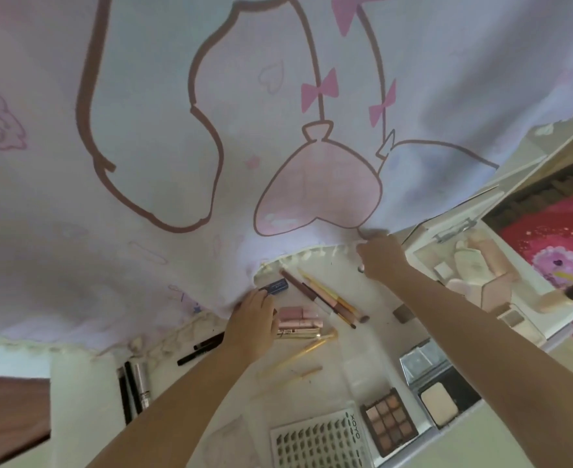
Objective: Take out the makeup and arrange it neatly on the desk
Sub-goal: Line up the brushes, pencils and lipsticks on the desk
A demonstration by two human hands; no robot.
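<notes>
Pale printed cloth (177, 163) hangs over the far half of the desk (315, 393) and fills most of the view. At the near left, black pens and a silver tube (142, 383) lie side by side at the desk edge. The left hand (253, 324) rests at the cloth's hem beside a blue tube (277, 286), with pink lipsticks (300, 317) just to its right; whether its fingers pinch the cloth cannot be told. Brushes and pencils (325, 300) lie slantwise in the middle. The right hand (378, 256) is closed on the hem further right. Near right sit a lash card (319, 440), an eyeshadow palette (389, 422) and an open compact (438, 398).

The step appears to be drawing the cloth back. It would be best lifted upward with both hands, not dragged, so the hem does not sweep the pencils out of line.
</notes>
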